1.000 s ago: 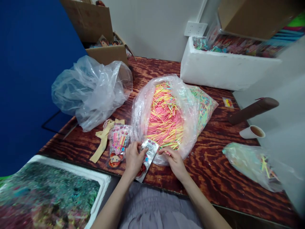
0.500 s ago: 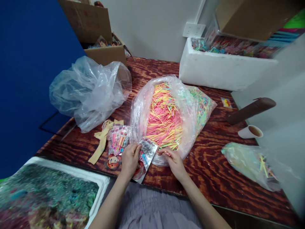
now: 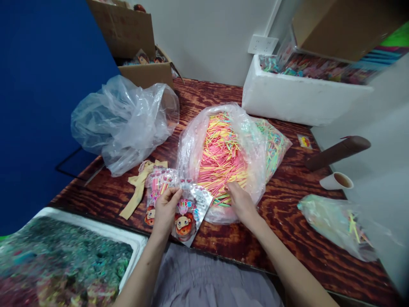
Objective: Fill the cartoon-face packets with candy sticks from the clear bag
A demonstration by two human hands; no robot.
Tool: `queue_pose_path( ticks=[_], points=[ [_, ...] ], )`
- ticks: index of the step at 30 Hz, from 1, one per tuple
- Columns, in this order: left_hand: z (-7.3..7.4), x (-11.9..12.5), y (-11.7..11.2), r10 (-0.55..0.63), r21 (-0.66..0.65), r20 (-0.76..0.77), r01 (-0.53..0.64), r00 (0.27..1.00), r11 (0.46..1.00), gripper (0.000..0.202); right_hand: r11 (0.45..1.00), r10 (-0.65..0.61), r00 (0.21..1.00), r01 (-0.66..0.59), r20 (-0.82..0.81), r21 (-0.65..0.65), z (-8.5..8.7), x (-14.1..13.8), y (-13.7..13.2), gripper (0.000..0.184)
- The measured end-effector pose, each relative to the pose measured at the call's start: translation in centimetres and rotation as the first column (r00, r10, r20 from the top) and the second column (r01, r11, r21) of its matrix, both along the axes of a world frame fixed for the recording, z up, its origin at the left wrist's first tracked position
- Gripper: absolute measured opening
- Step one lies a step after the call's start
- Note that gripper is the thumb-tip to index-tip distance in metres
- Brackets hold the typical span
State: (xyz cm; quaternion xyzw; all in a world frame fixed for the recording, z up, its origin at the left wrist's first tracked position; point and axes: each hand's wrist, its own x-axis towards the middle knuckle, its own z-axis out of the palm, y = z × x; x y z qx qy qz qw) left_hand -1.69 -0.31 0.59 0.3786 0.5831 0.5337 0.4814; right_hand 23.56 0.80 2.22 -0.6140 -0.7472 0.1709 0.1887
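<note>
My left hand (image 3: pixel 166 209) pinches the top edge of a clear and silver printed packet (image 3: pixel 185 226), which shows a red-haired cartoon face. In front of me stands an open plastic bag (image 3: pixel 188 157) heaped with thin pink, yellow and green sticks (image 3: pixel 220 160). My right hand (image 3: pixel 241 202) dips into the near right side of the heap, its fingers closed at the sticks and the fingertips partly hidden. Left of the held packet lies another similar packet (image 3: pixel 156 183), partly covered by it. Beside that is a yellow knotted cloth strip (image 3: pixel 137 192).
A crumpled clear bag (image 3: pixel 128 123) and a cardboard box (image 3: pixel 145 74) are at the back left. A white foam box (image 3: pixel 287 96) stands back right. Along the right are a brown cylinder (image 3: pixel 338 151), a paper cup (image 3: pixel 330 182) and a small bag (image 3: pixel 332 221). A foam bin (image 3: pixel 137 256) sits front left.
My right hand has moved from beside the packet up into the heap of sticks. My left hand has shifted slightly left and up, and the packet's printed face shows more fully.
</note>
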Motion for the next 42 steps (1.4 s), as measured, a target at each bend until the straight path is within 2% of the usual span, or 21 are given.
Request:
queue_pose_path(
  ticks=[2, 4, 6, 8, 12, 15, 17, 19, 21, 22, 23, 25, 27, 28, 30, 32, 36, 38, 42],
  points=[
    [0.1, 0.2, -0.1, -0.045, 0.016, -0.033, 0.046, 0.998, 0.999, 0.024, 0.999, 0.039, 0.942, -0.038, 0.334, -0.011, 0.0, -0.7, 0.2, 0.019],
    [0.3, 0.4, -0.4, -0.101, 0.037, -0.124, 0.106, 0.987, 0.994, 0.023, 0.997, 0.077, 0.853, -0.073, 0.517, -0.027, 0.0, -1.3, 0.4, 0.023],
    [0.6, 0.6, -0.7, -0.142, 0.056, -0.219, 0.158, 0.965, 0.986, 0.024, 0.995, 0.094, 0.809, -0.100, 0.580, -0.022, 0.0, -1.4, 0.4, 0.023],
    [0.7, 0.8, -1.0, -0.179, 0.061, -0.276, 0.203, 0.944, 0.977, 0.025, 0.994, 0.093, 0.797, -0.106, 0.596, -0.013, 0.0, -1.3, 0.5, 0.020],
    [0.4, 0.9, -1.0, -0.222, 0.049, -0.256, 0.243, 0.941, 0.969, 0.021, 0.992, 0.112, 0.797, -0.129, 0.593, -0.015, 0.0, -1.2, 0.4, 0.019],
    [0.7, 0.7, -0.9, -0.244, 0.070, -0.226, 0.265, 0.943, 0.962, 0.022, 0.991, 0.115, 0.824, -0.135, 0.555, -0.005, -0.1, -1.0, 0.4, 0.019],
    [1.3, 0.6, -0.8, -0.276, 0.106, -0.244, 0.308, 0.930, 0.945, 0.017, 0.992, 0.089, 0.887, -0.119, 0.454, 0.038, -0.4, -0.7, 0.5, 0.019],
    [1.8, 0.6, -0.9, -0.292, 0.127, -0.268, 0.334, 0.918, 0.934, 0.016, 0.994, 0.031, 0.972, -0.054, 0.234, 0.095, -0.5, -0.2, 0.5, 0.019],
    [2.2, 0.6, -1.0, -0.304, 0.106, -0.280, 0.344, 0.910, 0.933, 0.020, 0.996, -0.045, 0.993, 0.054, -0.110, 0.074, -0.4, 0.1, 0.5, 0.016],
    [2.3, 0.7, -1.1, -0.308, 0.085, -0.288, 0.345, 0.907, 0.935, 0.023, 0.995, -0.092, 0.950, 0.102, -0.298, 0.019, -0.3, 0.1, 0.5, 0.014],
    [2.3, 0.8, -1.2, -0.310, 0.064, -0.302, 0.344, 0.901, 0.937, 0.026, 0.990, -0.142, 0.869, 0.130, -0.474, -0.058, -0.1, 0.0, 0.5, 0.014],
    [2.1, 1.1, -1.5, -0.308, 0.048, -0.349, 0.345, 0.885, 0.937, 0.033, 0.965, -0.253, 0.634, 0.113, -0.730, -0.236, 0.5, -0.4, 0.3, 0.014],
    [2.1, 1.6, -1.6, -0.315, 0.060, -0.380, 0.364, 0.869, 0.930, 0.034, 0.918, -0.366, 0.397, 0.004, -0.842, -0.397, 1.0, -0.9, 0.0, 0.020],
    [2.1, 1.7, -1.7, -0.327, 0.072, -0.385, 0.381, 0.863, 0.922, 0.034, 0.888, -0.414, 0.304, -0.074, -0.858, -0.454, 1.2, -1.2, 0.0, 0.025],
    [2.3, 2.0, -1.7, -0.353, 0.094, -0.385, 0.417, 0.852, 0.904, 0.032, 0.835, -0.475, 0.178, -0.217, -0.862, -0.505, 1.5, -1.6, 0.0, 0.029],
    [2.4, 2.2, -1.7, -0.362, 0.108, -0.386, 0.432, 0.848, 0.896, 0.031, 0.826, -0.491, 0.088, -0.271, -0.867, -0.495, 1.8, -2.0, 0.4, 0.025],
    [2.2, 2.3, -1.8, -0.304, 0.089, -0.353, 0.355, 0.885, 0.930, 0.022, 0.874, -0.463, -0.095, -0.216, -0.881, -0.436, 2.9, -3.2, 1.4, 0.020],
    [1.9, 2.5, -1.9, -0.271, 0.068, -0.314, 0.307, 0.910, 0.949, 0.018, 0.889, -0.434, -0.122, -0.220, -0.893, -0.402, 3.6, -4.1, 1.8, 0.019],
    [1.6, 2.7, -2.1, -0.246, 0.074, -0.258, 0.273, 0.934, 0.959, 0.019, 0.906, -0.383, -0.111, -0.237, -0.917, -0.350, 4.4, -5.9, 1.8, 0.018]
  ],
)
